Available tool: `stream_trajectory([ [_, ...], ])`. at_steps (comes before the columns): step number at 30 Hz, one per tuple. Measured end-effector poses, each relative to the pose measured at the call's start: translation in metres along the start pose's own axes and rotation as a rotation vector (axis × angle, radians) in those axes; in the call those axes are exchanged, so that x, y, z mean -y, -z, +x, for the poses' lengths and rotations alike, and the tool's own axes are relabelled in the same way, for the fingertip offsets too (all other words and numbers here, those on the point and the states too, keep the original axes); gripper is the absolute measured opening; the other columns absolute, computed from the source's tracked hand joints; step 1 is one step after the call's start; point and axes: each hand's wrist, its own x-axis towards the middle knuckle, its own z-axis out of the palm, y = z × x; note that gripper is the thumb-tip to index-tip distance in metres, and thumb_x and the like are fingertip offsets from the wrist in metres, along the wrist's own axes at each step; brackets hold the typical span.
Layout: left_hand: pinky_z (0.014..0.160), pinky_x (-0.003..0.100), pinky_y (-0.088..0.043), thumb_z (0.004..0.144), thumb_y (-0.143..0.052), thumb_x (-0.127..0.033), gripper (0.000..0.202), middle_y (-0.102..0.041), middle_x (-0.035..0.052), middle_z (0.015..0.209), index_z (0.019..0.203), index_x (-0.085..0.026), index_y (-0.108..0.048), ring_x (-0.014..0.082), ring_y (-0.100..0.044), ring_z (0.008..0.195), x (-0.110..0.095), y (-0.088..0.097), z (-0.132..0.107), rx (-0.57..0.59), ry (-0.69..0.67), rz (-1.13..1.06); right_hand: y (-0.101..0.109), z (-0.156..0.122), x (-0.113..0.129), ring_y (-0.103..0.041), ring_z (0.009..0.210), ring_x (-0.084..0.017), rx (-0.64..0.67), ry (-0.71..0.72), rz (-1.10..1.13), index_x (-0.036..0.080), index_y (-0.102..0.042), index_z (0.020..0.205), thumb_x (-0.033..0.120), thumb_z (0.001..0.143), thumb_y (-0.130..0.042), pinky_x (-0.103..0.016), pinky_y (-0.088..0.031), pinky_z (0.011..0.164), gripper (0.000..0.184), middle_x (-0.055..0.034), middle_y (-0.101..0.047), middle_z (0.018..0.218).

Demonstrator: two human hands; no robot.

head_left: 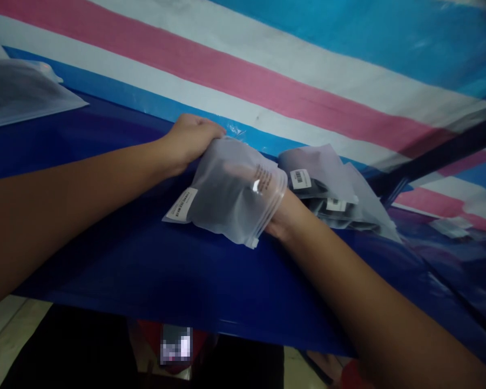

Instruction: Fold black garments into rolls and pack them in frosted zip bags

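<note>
Zip bag (222, 194) above dark-blue worktop (157, 281), mid-frame, between both hands. Made of frosted, translucent plastic; soft, wrinkled, roughly rectangular, tilted. Shows ribbed closure strip along right-hand mouth, small pale slider (252, 243) at near end, dark print close to mouth, white barcode label (181, 204) at lower left corner.

Left grip (192, 138): clamped on far edge of bag, thumb and fingers bent over plastic. Right grip (249, 178): blurred behind film, wrist at mouth; cannot tell whether inside or underneath, nor whether fingers are apart or together.

Around: pile of similar bags (319, 183) just right of mouth, overlapping, with white labels and dark contents; lower left partly hidden by right wrist. Another frosted bag (24, 94) at far left, cut by frame. Behind, smooth striped sheet (243, 70) in blue, white and pinkish red. Dark bar (441, 146) slanting across sheet at right. Small clear packet (451, 227) beyond pile, blurred. Below worktop edge, pixelated screen (176, 346) between dark-clothed legs.
</note>
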Motion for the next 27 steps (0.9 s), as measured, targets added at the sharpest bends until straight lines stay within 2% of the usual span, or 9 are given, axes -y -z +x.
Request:
stream_trajectory([
  [6, 0.094, 0.041, -0.057, 0.087, -0.065, -0.039, 0.047, -0.077, 0.0038, 0.134, 0.131, -0.023, -0.072, 0.0256, -0.067, 0.114, 0.009, 0.011, 0.009, -0.098, 0.039, 0.015, 0.001, 0.003, 0.007, -0.077, 0.092, -0.028, -0.018, -0.079, 0.145, 0.023, -0.074, 0.096, 0.031, 0.078, -0.086, -0.043, -0.069, 0.078, 0.024, -0.0031, -0.077, 0.086],
  [9, 0.081, 0.034, -0.052, 0.093, -0.061, -0.043, 0.041, -0.077, -0.0025, 0.128, 0.131, -0.029, -0.068, 0.0173, -0.061, 0.096, 0.011, 0.018, 0.011, -0.172, 0.062, 0.099, 0.005, 0.01, 0.007, -0.077, 0.099, -0.026, -0.165, 0.059, 0.174, 0.023, -0.071, 0.1, 0.028, 0.08, -0.08, -0.039, -0.068, 0.079, 0.023, -0.0025, -0.077, 0.096],
  [11, 0.077, 0.032, -0.05, 0.096, -0.057, -0.043, 0.04, -0.076, -0.0022, 0.127, 0.132, -0.028, -0.066, 0.015, -0.058, 0.09, 0.014, 0.025, 0.014, -0.196, 0.045, 0.203, 0.012, 0.016, 0.006, -0.076, 0.104, -0.026, -0.269, 0.162, 0.182, 0.024, -0.068, 0.103, 0.03, 0.083, -0.078, -0.037, -0.068, 0.079, 0.023, -0.0016, -0.077, 0.099],
  [16, 0.086, 0.037, -0.051, 0.097, -0.057, -0.053, 0.043, -0.073, 0.0019, 0.123, 0.126, -0.023, -0.068, 0.0192, -0.057, 0.094, 0.022, 0.057, 0.028, -0.168, -0.084, 0.636, 0.028, 0.029, 0.005, -0.076, 0.109, -0.025, -0.398, 0.293, 0.197, 0.027, -0.065, 0.104, 0.031, 0.083, -0.076, -0.033, -0.067, 0.078, 0.024, 0.0005, -0.073, 0.098],
  [19, 0.096, 0.039, -0.049, 0.098, -0.054, -0.062, 0.05, -0.073, -0.0004, 0.13, 0.13, -0.025, -0.066, 0.0207, -0.056, 0.102, 0.021, 0.075, 0.032, -0.12, 0.006, 0.807, 0.027, 0.028, 0.006, -0.076, 0.105, -0.021, -0.396, 0.27, 0.224, 0.027, -0.063, 0.1, 0.028, 0.084, -0.073, -0.028, -0.065, 0.078, 0.019, 0.0025, -0.072, 0.097],
  [21, 0.104, 0.043, -0.048, 0.098, -0.052, -0.066, 0.061, -0.07, 0.0027, 0.143, 0.14, -0.023, -0.063, 0.0243, -0.057, 0.112, 0.016, 0.077, 0.03, -0.095, 0.01, 0.861, 0.023, 0.026, 0.005, -0.076, 0.101, -0.019, -0.39, 0.192, 0.286, 0.025, -0.062, 0.098, 0.027, 0.083, -0.074, -0.027, -0.066, 0.079, 0.019, 0.0018, -0.073, 0.097],
  [23, 0.111, 0.049, -0.046, 0.1, -0.048, -0.069, 0.073, -0.063, 0.0104, 0.156, 0.15, -0.018, -0.058, 0.0314, -0.058, 0.126, 0.013, 0.07, 0.025, -0.039, -0.054, 0.873, 0.019, 0.024, 0.001, -0.075, 0.098, -0.02, -0.373, 0.138, 0.302, 0.025, -0.062, 0.097, 0.028, 0.08, -0.077, -0.028, -0.067, 0.08, 0.022, 0.0008, -0.073, 0.096],
  [25, 0.118, 0.056, -0.042, 0.102, -0.042, -0.071, 0.083, -0.051, 0.0192, 0.167, 0.16, -0.011, -0.05, 0.0392, -0.052, 0.143, 0.012, 0.055, 0.019, 0.124, -0.102, 0.875, 0.017, 0.023, -0.004, -0.076, 0.096, -0.022, -0.346, 0.127, 0.237, 0.026, -0.062, 0.098, 0.032, 0.079, -0.078, -0.03, -0.067, 0.08, 0.026, 0.0002, -0.073, 0.096],
  [27, 0.13, 0.06, -0.026, 0.106, -0.035, -0.07, 0.091, -0.031, 0.0245, 0.178, 0.169, -0.005, -0.034, 0.0409, -0.031, 0.163, 0.017, 0.039, 0.013, 0.31, -0.097, 0.914, 0.018, 0.024, -0.008, -0.076, 0.096, -0.023, -0.322, 0.126, 0.165, 0.026, -0.061, 0.099, 0.036, 0.078, -0.077, -0.032, -0.068, 0.08, 0.028, -0.0005, -0.073, 0.096],
])
